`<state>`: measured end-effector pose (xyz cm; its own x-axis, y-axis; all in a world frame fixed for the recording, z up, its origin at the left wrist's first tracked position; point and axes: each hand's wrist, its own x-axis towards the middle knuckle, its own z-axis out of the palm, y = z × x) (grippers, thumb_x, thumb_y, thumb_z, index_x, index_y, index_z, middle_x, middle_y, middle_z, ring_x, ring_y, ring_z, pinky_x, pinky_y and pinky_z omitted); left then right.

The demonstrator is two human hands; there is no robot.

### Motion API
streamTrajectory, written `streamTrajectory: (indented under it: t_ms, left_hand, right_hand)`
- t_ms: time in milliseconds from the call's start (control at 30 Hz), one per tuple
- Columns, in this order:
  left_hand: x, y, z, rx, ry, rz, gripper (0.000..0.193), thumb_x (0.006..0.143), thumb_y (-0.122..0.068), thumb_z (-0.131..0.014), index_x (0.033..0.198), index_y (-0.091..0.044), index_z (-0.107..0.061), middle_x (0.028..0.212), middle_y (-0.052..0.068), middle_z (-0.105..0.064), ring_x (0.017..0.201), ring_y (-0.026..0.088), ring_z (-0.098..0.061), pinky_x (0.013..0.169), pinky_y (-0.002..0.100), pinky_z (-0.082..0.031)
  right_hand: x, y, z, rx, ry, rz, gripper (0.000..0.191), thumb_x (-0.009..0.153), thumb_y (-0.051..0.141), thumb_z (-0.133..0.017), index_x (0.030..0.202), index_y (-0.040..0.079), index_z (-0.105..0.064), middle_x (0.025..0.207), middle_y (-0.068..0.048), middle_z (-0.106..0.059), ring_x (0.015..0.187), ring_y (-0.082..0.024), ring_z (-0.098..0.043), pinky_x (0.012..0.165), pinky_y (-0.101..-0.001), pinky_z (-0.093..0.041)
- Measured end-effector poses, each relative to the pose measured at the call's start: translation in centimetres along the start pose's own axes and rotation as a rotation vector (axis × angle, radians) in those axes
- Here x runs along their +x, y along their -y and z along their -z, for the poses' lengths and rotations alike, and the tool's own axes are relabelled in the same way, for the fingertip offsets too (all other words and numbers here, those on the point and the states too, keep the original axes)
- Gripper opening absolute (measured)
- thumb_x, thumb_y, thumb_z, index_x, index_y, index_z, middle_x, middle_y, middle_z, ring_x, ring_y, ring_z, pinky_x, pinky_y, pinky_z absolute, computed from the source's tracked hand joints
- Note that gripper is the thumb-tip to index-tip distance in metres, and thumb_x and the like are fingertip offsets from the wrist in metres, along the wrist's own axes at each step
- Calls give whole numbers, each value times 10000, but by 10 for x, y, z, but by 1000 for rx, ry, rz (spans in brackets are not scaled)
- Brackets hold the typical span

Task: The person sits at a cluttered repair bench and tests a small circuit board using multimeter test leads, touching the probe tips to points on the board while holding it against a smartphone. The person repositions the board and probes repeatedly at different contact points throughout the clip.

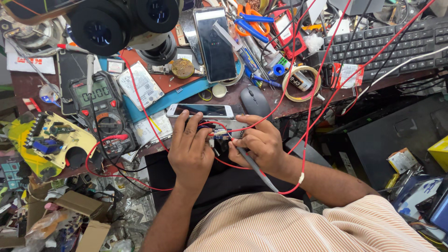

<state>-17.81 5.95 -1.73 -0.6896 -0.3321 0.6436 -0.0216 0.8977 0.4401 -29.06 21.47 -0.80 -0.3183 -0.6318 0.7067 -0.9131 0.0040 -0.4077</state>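
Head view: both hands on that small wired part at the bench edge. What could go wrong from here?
1. The red leads loop over the right hand and wrist; a tug could shift the probe.
2. The white phone lies at the table's edge, just beyond the left hand; a nudge might drop it.

glossy glass phone [215,44], matt plastic keyboard [392,44], ribbed cloth shirt [289,228]

Your left hand [190,151] and right hand [261,145] are bare, forearms uncovered. You wear a short-sleeved shirt [298,224], pale with thin orange-tan stripes.
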Motion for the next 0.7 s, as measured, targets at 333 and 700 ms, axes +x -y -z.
streamTrajectory:
  t_ms: [333,700]
  left_hand:
    - [-5,3,0,-29,-5,-18,170,795,55,-692,951,-10,-676,1277,161,-673,1298,428,-595,1072,494,-534]
    - [-26,15,-5,-16,5,-6,121,893,67,-712,997,9,-688,1360,128,-655,1394,361,-556,1078,400,-549]
  right_hand:
    - [-6,-2,-4,-35,31,8,214,764,4,-847,775,48,-637,673,-70,-573,1049,-396,-720,878,-461,-585]
    - [-26,-5,-9,-30,110,33,255,849,-8,-876,832,22,-623,722,-106,-599,1158,-412,-696,911,-468,-583]
